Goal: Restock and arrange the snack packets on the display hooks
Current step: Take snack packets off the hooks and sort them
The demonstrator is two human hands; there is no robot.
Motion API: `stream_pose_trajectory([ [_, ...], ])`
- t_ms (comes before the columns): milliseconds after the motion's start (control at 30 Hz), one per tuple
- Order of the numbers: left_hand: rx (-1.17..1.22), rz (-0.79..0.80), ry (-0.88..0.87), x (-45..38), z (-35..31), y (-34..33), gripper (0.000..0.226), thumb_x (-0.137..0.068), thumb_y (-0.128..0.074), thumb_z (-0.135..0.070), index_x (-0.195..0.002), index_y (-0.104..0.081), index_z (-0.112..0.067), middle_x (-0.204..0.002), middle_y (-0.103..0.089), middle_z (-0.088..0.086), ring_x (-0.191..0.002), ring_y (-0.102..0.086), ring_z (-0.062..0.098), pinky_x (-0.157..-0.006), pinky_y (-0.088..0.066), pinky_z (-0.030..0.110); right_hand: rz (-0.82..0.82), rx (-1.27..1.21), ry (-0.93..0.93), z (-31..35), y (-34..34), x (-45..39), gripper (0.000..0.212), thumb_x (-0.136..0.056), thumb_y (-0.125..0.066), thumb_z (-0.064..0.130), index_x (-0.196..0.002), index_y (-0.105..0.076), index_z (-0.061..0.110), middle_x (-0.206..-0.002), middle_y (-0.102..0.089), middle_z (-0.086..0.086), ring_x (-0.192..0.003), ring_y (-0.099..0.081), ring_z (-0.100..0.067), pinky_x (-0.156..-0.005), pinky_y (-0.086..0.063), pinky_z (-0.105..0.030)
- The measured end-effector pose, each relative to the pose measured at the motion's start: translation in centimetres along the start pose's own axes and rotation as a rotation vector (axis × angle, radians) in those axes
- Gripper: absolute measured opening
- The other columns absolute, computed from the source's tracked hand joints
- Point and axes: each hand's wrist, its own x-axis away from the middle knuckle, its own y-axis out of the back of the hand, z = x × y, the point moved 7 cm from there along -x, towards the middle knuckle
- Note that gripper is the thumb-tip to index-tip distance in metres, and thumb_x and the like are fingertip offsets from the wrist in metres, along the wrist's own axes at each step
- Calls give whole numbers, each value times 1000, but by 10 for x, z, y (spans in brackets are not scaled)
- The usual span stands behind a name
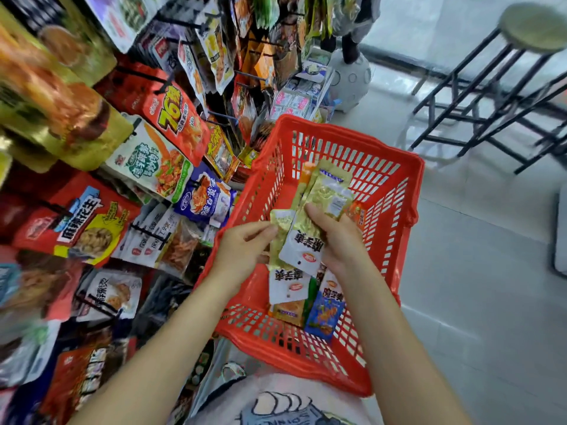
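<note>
While both hands work over the red basket (389, 179), I count two gold-and-white packets: left hand (242, 250) pinches one (280, 237), right hand (340, 240) grips the other (310, 237).

Two hands, left (245, 250) and right (340, 240), are showing over one red basket (383, 191) at center. Two gold packets (306, 237) are sitting in the hands; one blue packet (323, 314) is lying below. Two stools (491, 96) are standing upper right. Hanging packets (159, 167) at left are too many to count.
</note>
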Motion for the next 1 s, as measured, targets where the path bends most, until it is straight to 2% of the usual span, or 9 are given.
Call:
stream_pose_trajectory([
  [67, -69, -27, -32, 2, -1, 6, 11, -99, -66, -21, -99, -76, -26, -104, -76, -3, -95, -72, 10, -76, -59, 31, 23, 66, -6, -4, 1, 6, 37, -92, -71, 12, -127, -62, 5, -116, -73, -16, -106, -71, -35, -85, -59, -47],
  [167, -79, -36, -48, 9, -10, 8, 20, -105, -54, -19, -94, -70, -20, -91, -72, -4, -76, -66, 0, -69, -53, 19, 12, 184, 35, -7, 5, 11, 36, -90, -74, 14, -124, -64, 8, -113, -75, -10, -107, -71, -30, -96, -55, -49],
  [300, 43, -157, 16, 12, -11, 28, 21, -109, -47, -26, -96, -63, -23, -94, -67, -3, -83, -63, 13, -75, -50, 34, -58, 259, 81, -3, 22, 16, 38, -84, -80, 20, -119, -67, 13, -108, -77, -4, -103, -73, -26, -100, -53, -48],
  [500, 299, -139, 155, 24, -10, 34, 26, -100, -61, -10, -126, -61, -8, -102, -72, 3, -73, -71, 6, -59, -53, 21, 131, 219, -13, 0, 0, 27, 72, -71, -88, 29, -133, -58, 11, -118, -73, -11, -106, -71, -32, -89, -58, -48],
  [600, 296, -91, 137, 42, -12, 34, 36, -93, -65, 3, -127, -64, -4, -106, -77, 8, -89, -73, 17, -78, -59, 29, 229, 325, 30, -3, -31, 33, 60, -76, -86, 33, -129, -62, 17, -120, -73, -6, -110, -70, -30, -96, -54, -52],
  [700, 341, -144, 118, 67, -20, 48, 24, -90, -67, -4, -114, -71, -8, -109, -77, 12, -100, -71, 27, -97, -54, 44, 256, 377, 78, 0, -54, 43, 29, -91, -74, 16, -119, -66, 18, -106, -77, 1, -96, -74, -19, -77, -60, -34],
  [800, 482, -176, 137, 96, -24, 59, 46, -82, -69, -19, -123, -67, 2, -115, -74, 19, -97, -72, 30, -85, -59, 40, 340, 412, 102, -5, -82, 57, 26, -94, -69, 13, -116, -64, 24, -100, -77, 12, -92, -74, -9, -70, -58, -22],
  [900, 652, -191, 172, 127, -22, 63, 32, -95, -59, -17, -126, -63, -10, -100, -79, 2, -74, -75, 12, -64, -61, 27, 424, 441, 76, -29, -114, 74, 32, -91, -73, 18, -122, -65, 20, -113, -76, 0, -105, -72, -23, -86, -59, -41],
  [1000, 748, -218, 180, 159, -26, 71, 31, -106, -45, -22, -134, -55, -12, -120, -67, -9, -63, -70, 0, -51, -56, 19, 480, 539, 120, -48, -146, 99, 55, -83, -83, 32, -131, -61, 16, -127, -70, -6, -117, -66, -29, -96, -55, -48],
])
